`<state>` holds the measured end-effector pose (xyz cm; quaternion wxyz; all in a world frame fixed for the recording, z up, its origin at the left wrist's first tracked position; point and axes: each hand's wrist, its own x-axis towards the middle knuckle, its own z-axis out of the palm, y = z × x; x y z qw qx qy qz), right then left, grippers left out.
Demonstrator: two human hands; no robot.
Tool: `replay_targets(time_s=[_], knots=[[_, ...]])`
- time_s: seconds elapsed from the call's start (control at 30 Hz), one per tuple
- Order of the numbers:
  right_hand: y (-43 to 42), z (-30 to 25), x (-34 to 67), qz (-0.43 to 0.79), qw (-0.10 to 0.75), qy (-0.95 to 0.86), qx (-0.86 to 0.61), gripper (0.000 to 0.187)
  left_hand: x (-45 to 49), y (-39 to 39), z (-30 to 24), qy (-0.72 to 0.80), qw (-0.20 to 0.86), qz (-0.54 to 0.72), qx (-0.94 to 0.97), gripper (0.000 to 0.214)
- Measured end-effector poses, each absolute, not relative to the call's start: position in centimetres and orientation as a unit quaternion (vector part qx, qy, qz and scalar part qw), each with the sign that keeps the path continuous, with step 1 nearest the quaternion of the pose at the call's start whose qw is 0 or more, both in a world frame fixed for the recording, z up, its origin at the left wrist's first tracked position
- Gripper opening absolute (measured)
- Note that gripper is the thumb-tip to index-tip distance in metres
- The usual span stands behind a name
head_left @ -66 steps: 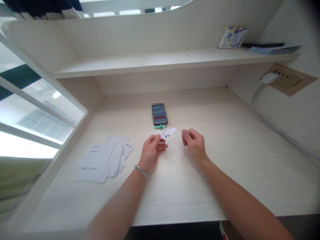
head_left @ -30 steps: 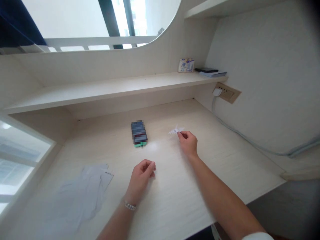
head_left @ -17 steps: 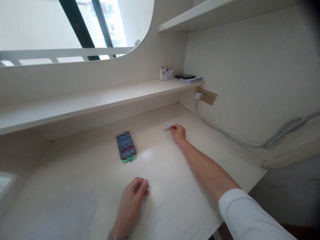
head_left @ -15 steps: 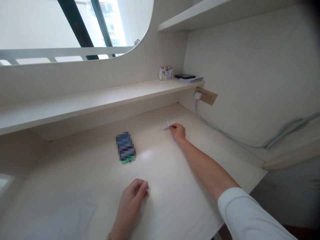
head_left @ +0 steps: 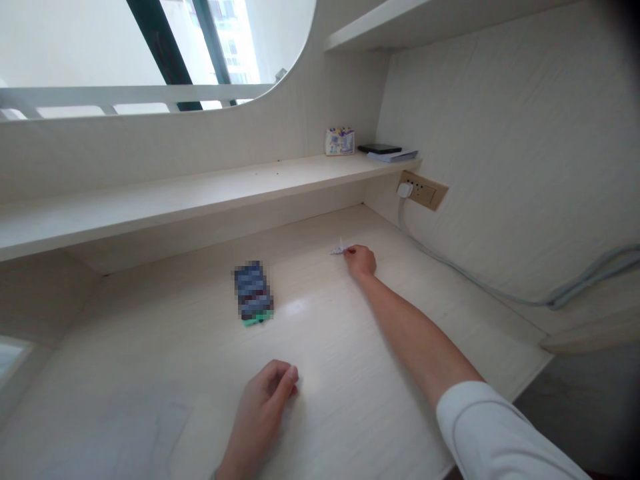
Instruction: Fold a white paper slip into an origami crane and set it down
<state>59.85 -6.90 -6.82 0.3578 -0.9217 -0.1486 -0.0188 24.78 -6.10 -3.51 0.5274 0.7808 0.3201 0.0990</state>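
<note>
At the far right part of the white desk (head_left: 200, 373), my right hand (head_left: 361, 261) pinches the edge of a small white piece of folded paper (head_left: 339, 251). Faint marks show on the paper, and a thin point sticks up from it. Closer to me, my left hand (head_left: 267, 407) hovers over or rests on the desk with its fingers curled and the thumb pressed to them. Whatever lies between those fingers, if anything, is hidden. Ahead of my left hand lies a blurred dark rectangular item (head_left: 253, 290) with a green lower edge.
A low shelf (head_left: 200, 193) runs along the back, bearing a tissue pack (head_left: 340, 142), a flat black item (head_left: 380, 149) and some papers (head_left: 395, 157). On the right wall, a plug (head_left: 405, 191) sits in a socket (head_left: 427, 191), its grey cable (head_left: 465, 277) trailing right. A mirror (head_left: 100, 47) hangs above.
The view has shifted slightly, so the shelf and socket appear moved. My right hand still pinches the paper, which has tilted a little flatter. My left hand has stayed almost still.
</note>
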Motion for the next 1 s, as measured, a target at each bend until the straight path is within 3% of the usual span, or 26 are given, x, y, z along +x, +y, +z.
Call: replay_targets(time_s=[1.0], knots=[[-4.5, -6.7, 58.5, -0.006, 0.297, -0.179, -0.938, 0.026, 24.7, -6.3, -3.6, 0.318, 0.533, 0.097, 0.778, 0.027]])
